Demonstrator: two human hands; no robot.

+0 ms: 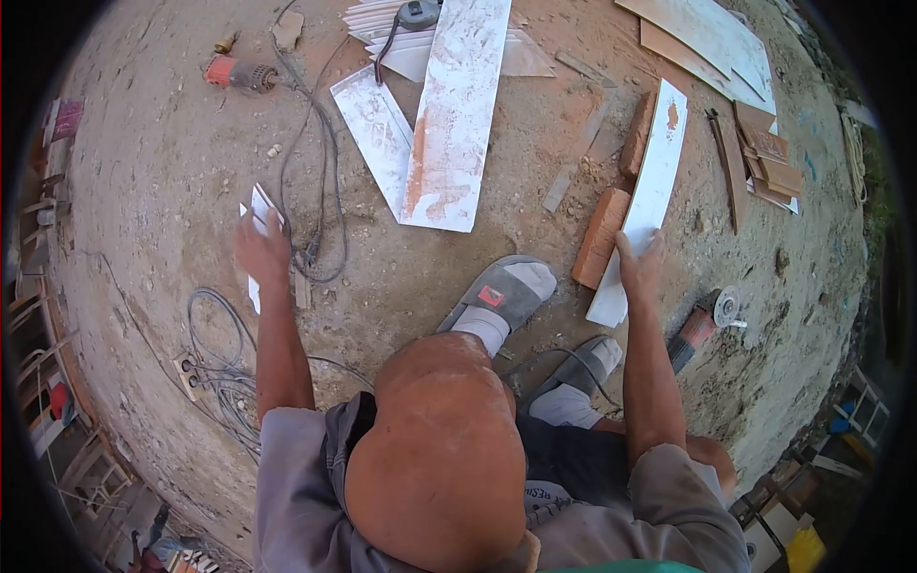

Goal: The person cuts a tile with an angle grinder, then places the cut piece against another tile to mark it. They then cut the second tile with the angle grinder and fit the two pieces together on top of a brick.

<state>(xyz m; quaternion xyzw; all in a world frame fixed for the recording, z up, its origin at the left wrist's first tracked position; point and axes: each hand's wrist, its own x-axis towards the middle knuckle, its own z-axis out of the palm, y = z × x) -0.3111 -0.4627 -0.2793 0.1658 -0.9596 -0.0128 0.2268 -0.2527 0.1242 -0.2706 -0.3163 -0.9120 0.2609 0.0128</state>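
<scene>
My right hand (642, 265) grips the near part of a long white tile strip (653, 158), thumb at its left edge and fingers at its right. That strip lies slanted along two red bricks (600, 239), its near end by my sandalled foot. On the left, my left hand (262, 250) is smeared by motion over narrow white tile pieces (260, 202), which show above and below it; I cannot tell whether it grips them. An angle grinder (695, 334) with a round disc lies on the ground right of my right forearm.
Large white tile pieces (458, 124) lie ahead, with stacked tiles (525, 55) behind them. A red power tool (239, 74) is at far left. Cables (224, 353) coil beside my left arm. Brown-backed offcuts (769, 162) and big tile sheets (712, 38) lie at far right.
</scene>
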